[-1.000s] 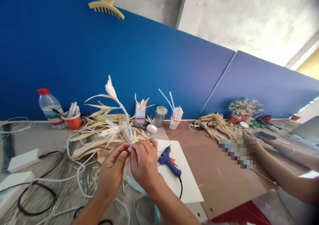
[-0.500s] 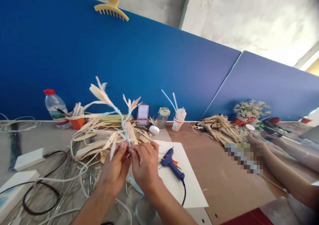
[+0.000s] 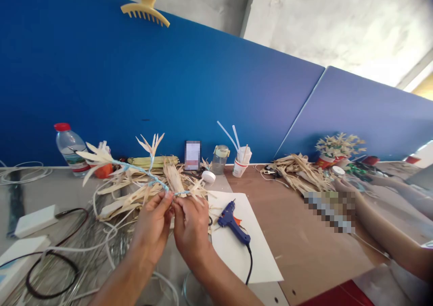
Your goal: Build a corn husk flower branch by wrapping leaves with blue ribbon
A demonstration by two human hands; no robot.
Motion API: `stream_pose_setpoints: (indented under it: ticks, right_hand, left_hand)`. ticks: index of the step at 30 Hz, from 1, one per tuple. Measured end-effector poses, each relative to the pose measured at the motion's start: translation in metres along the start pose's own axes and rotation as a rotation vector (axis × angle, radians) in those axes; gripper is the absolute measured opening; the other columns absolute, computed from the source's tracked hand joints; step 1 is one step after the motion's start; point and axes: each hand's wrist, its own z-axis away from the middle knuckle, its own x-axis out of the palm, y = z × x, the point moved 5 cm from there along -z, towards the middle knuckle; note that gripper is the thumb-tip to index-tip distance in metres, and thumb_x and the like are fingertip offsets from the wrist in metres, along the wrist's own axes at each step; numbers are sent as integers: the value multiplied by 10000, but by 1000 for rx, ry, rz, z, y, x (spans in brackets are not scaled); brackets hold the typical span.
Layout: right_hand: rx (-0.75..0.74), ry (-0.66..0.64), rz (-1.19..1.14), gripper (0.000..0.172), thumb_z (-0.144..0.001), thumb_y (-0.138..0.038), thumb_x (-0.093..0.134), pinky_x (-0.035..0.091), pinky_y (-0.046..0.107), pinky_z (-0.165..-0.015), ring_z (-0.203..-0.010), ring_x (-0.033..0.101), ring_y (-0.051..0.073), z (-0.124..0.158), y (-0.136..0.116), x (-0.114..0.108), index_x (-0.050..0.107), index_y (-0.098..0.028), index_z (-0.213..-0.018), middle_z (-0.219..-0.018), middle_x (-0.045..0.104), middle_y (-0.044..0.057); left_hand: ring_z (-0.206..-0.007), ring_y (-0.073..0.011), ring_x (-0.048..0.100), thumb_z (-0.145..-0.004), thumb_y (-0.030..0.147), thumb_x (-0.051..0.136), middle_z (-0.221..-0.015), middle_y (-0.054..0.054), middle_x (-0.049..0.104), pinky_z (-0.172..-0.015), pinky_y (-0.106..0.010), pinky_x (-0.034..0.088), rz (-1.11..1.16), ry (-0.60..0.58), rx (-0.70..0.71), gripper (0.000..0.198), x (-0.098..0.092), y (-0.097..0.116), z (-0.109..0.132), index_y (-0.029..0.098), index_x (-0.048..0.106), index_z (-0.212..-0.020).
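Observation:
My left hand (image 3: 156,215) pinches a blue-wrapped stem (image 3: 144,171) that carries pale husk flowers at its tips. The stem leans to the left, over a heap of dried corn husks (image 3: 123,202). Close beside it, my right hand (image 3: 192,220) is closed at the stem's lower end. A short blue-wrapped side piece with a husk tip (image 3: 198,189) sticks out above my right knuckles. The fingertips of both hands nearly meet, and the exact grip point is hidden.
A blue glue gun (image 3: 233,221) lies on a white sheet (image 3: 262,265) to the right. Behind stand a bottle (image 3: 71,150), a jar (image 3: 219,161) and a paper cup (image 3: 239,168). White boxes (image 3: 35,221) and cables lie left. Another person's arm (image 3: 382,224) rests at right.
The stem has swung from nearly upright down to the left. A husk-tipped side piece now shows above my right hand. Both hands stay together.

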Motion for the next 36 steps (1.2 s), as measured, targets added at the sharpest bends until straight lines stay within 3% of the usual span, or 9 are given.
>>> stream_pose_setpoints:
  ticks: [4,9,14,17,19,21,24,31,36]
  right_hand:
    - [255,-153,-356,198,-848,-223,481,402,305,-697,-715,564,178,-2,18,12,657,-183,-769,-746,671,44]
    - [760,-341,-979,151,-645,-292,663,360,242,-525,-492,457,108,0,39,33,599,-165,-593,-535,555,-21]
    - [901,-378,-1086,189,-592,-262,667,295,226,-509,-458,381,72,8,44,40,545,-158,-491,-477,505,-35]
    - [881,-395,-1084,218,-613,-286,646,282,229,-515,-463,360,73,11,42,41,519,-164,-483,-465,472,-45]
    - [800,-340,-1050,213,-637,-292,630,298,232,-532,-485,372,81,8,41,36,522,-167,-502,-481,463,-47]
    - [691,-259,-929,179,-676,-276,600,330,238,-554,-518,412,97,4,42,29,551,-166,-543,-522,490,-37]
    - [598,-166,-680,164,-742,-252,531,383,253,-577,-579,499,133,-1,47,19,588,-165,-616,-594,558,-4]
    - [375,-62,-162,159,-796,-211,498,416,286,-659,-683,555,173,3,49,13,628,-171,-713,-703,628,47]
    - [234,-40,-132,155,-794,-193,505,422,332,-736,-764,573,210,5,41,14,656,-159,-804,-791,654,88]
  left_hand:
    - [-574,-97,569,-698,99,674,-629,-19,622,-546,-174,489,48,-53,-104,34,-5,-6,-8,111,646,-681]
    - [-523,-101,539,-726,104,642,-579,-22,588,-521,-197,477,19,-166,-269,91,-11,-11,-17,100,642,-636]
    - [-564,-94,542,-710,132,675,-668,-38,609,-547,-187,474,45,-318,-303,101,-8,-13,-17,102,648,-617]
    - [-583,-101,556,-720,175,672,-782,-56,654,-549,-207,486,48,-349,-335,111,-10,-20,-19,121,662,-623]
    - [-695,-134,606,-748,207,651,-868,-58,674,-636,-234,511,71,-303,-298,83,-14,-25,-23,147,688,-704]
    - [-860,-174,626,-755,216,649,-946,-55,682,-766,-270,508,77,-251,-223,102,-18,-30,-23,175,702,-831]
    - [-961,-187,616,-681,179,720,-968,-45,698,-829,-249,484,17,-204,-107,234,-19,-35,-16,182,701,-915]
    - [-757,-146,665,-611,109,753,-786,-24,729,-725,-210,526,142,50,-124,165,-15,-45,-3,158,705,-761]
    - [-759,-188,672,-660,86,695,-753,-33,724,-752,-290,547,175,38,-157,165,-11,-46,-10,164,696,-805]
